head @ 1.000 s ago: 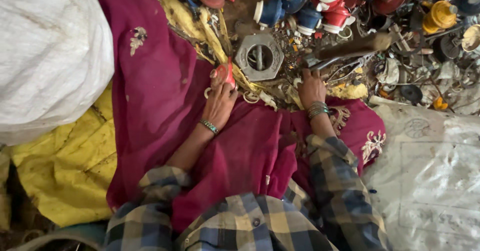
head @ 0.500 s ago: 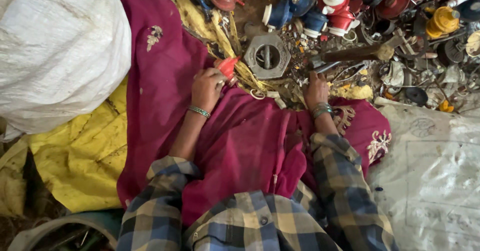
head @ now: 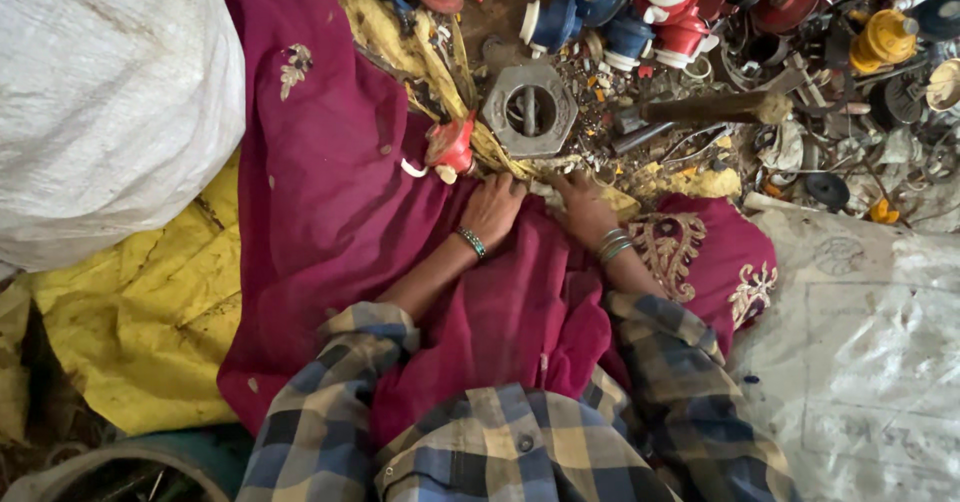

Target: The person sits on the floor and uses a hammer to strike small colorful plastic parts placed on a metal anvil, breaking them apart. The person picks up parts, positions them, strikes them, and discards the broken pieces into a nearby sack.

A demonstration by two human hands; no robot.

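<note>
My left hand rests palm down on the magenta embroidered cloth over my lap and holds nothing. Its fingertips point at a large grey hexagonal metal nut. A small red plastic part lies on the cloth just left of this hand, apart from it. My right hand lies flat beside the left one. Its fingers touch the small scrap bits at the cloth's edge, and I see nothing gripped in it. Both wrists wear bangles.
A hammer with a wooden handle lies right of the nut. Behind it is a heap of red, blue and yellow valve-like parts. A full white sack stands left, yellow cloth lies below it, and a flat white sack lies right.
My left hand held the red plastic part before; the part now lies on the cloth and the hand has moved right, next to my right hand. The view shifted slightly.
</note>
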